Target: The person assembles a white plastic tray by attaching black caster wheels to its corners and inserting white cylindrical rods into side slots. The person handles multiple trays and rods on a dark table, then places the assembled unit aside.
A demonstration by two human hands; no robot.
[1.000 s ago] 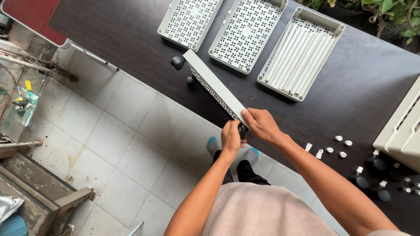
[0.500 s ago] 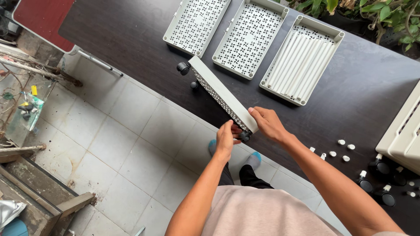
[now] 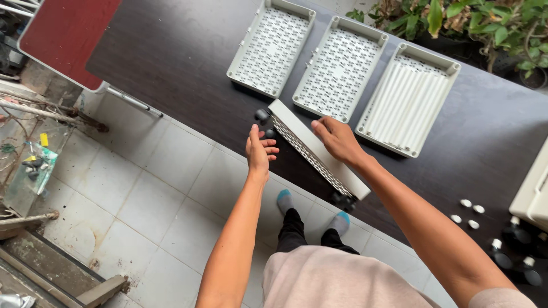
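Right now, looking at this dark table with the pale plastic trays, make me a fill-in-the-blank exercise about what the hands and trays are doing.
1. The right hand rests on the long pale perforated tray that stands on its ____.
2. The left hand is open and holds ____.
3. Behind it, ____ pale rectangular trays lie flat on the dark table.
4. The flat tray nearest the green plants holds white ____.

Missing words: edge; nothing; three; tubes

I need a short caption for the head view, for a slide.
Right hand rests on a perforated grey tray standing on edge on a dark table; left hand open beside it.
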